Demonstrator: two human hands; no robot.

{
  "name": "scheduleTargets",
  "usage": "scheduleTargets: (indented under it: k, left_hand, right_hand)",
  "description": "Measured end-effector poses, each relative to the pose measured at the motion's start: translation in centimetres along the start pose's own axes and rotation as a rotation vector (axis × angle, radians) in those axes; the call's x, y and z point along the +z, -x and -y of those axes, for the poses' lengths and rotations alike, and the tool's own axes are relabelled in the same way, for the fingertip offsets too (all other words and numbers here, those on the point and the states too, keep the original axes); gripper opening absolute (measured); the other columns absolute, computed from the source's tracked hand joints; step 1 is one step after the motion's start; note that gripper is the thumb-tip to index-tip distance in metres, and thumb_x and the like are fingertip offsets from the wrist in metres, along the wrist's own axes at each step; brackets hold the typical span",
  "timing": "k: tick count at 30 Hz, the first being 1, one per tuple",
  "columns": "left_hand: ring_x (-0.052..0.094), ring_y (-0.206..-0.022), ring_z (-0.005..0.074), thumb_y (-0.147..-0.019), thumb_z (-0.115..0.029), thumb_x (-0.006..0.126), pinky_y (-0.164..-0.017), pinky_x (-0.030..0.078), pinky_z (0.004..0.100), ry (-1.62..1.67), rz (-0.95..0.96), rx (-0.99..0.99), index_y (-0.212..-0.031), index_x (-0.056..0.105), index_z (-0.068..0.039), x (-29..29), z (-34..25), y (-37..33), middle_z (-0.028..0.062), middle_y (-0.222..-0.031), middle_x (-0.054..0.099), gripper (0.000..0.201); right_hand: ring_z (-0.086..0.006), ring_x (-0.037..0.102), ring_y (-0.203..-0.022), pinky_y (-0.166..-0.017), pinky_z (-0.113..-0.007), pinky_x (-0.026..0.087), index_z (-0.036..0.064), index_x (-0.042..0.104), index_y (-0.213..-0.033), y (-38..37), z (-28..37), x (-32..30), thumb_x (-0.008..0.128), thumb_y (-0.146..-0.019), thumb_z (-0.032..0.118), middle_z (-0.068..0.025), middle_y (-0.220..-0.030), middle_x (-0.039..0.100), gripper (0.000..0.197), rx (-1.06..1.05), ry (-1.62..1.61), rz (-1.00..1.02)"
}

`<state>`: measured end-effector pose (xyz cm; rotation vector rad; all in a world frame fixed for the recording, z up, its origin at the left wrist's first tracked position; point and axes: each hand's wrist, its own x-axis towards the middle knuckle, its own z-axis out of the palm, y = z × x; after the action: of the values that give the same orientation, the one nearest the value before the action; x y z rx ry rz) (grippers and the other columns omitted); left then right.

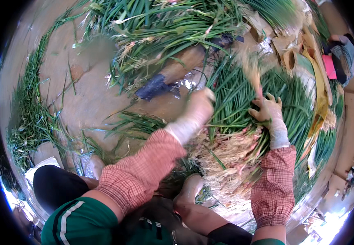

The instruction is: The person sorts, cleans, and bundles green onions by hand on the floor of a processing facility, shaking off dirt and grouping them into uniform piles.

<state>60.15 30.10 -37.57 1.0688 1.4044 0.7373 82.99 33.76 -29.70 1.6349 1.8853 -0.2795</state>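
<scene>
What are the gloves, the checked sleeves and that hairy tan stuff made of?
Gloves: probably thin rubber or plastic, since they look pale, slightly see-through and wrinkled.
Sleeves: matte cloth, likely woven; they fold softly and bunch at the cuffs.
Hairy tan stuff: plant roots, it seems, dull and fibrous; fine, tangled strands beside long green leaves.
</scene>
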Motion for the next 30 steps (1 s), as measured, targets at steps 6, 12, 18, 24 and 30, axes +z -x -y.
scheduleTargets:
  k: [6,12,18,24,30]
  left_hand:
    - [0.059,-0.107,0.0369,-0.087,-0.014,0.05,-0.09,0.047,0.0439,-0.751,0.018,-0.093,-0.11,0.058,0.002,1.6,3.3,-7.4,0.0214,-0.117,0.059,0.029]
    - [0.061,-0.102,0.0364,-0.084,-0.038,0.053,-0.088,0.047,0.0433,-0.97,0.313,-0.022,-0.105,0.067,-0.007,0.5,3.6,-11.9,0.0216,-0.109,0.063,0.04]
    - [0.062,-0.098,0.0354,-0.085,-0.037,0.052,-0.086,0.048,0.0426,-0.829,0.242,0.028,-0.104,0.067,-0.006,3.8,2.2,-9.9,0.0209,-0.107,0.063,0.039]
    - [0.062,-0.095,0.0343,-0.086,-0.035,0.052,-0.083,0.049,0.042,-0.127,0.408,-0.115,-0.103,0.067,-0.006,9.5,-3.0,-2.7,0.0202,-0.105,0.064,0.038]
    - [0.063,-0.092,0.0333,-0.087,-0.034,0.051,-0.08,0.05,0.0414,0.095,0.39,-0.225,-0.102,0.067,-0.005,8.7,-6.3,-0.4,0.0195,-0.103,0.064,0.037]
  right_hand:
    - [-0.0325,0.04,-0.127,-0.105,-0.059,0.02,0.0169,0.067,-0.108,-2.1,2.7,0.9,0.061,-0.078,0.05,-0.0046,-0.121,0.059,0.045,-0.043,0.043,-0.049]
    - [-0.0313,0.044,-0.124,-0.104,-0.061,0.022,0.0116,0.069,-0.104,-1.7,3.4,0.4,0.062,-0.079,0.049,-0.0072,-0.112,0.064,0.046,-0.057,0.041,-0.172]
    - [-0.0264,0.055,-0.108,-0.101,-0.056,0.028,0.0116,0.072,-0.089,-1.1,3.3,1.1,0.057,-0.08,0.018,-0.0089,-0.094,0.067,0.018,-0.034,-0.012,-0.326]
    - [-0.0272,0.06,-0.097,-0.087,-0.039,0.045,0.0055,0.058,-0.108,14.8,2.1,-3.3,0.058,-0.077,0.011,-0.0099,-0.104,0.063,0.031,-0.44,-0.453,-0.913]
    - [-0.0256,0.061,-0.102,-0.088,-0.034,0.047,0.0052,0.063,-0.112,33.5,-11.4,23.4,0.051,-0.084,0.003,-0.0136,-0.111,0.064,0.03,0.935,-1.198,-1.087]
